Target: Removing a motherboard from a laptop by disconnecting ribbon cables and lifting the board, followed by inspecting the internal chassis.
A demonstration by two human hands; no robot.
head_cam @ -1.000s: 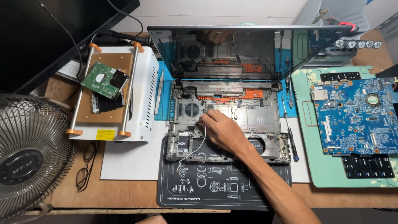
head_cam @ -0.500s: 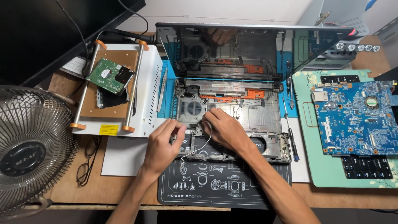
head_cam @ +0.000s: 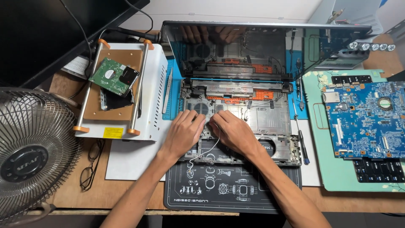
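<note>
An opened laptop base with its board removed lies on a black work mat, its screen standing upright behind. My left hand and my right hand rest side by side on the left part of the base, fingertips meeting near a round fan grille. A thin white cable hangs from under my right hand down to the mat. Whether the fingers pinch the cable or a small part is hidden.
A blue circuit board lies on a green mat at the right, over a black keyboard. A screwdriver lies right of the base. At left are a white heating station carrying a hard drive, a metal fan and eyeglasses.
My left hand has come into view and moved up onto the laptop base beside my right hand. The right hand stayed near the fan grille. The view has shifted slightly.
</note>
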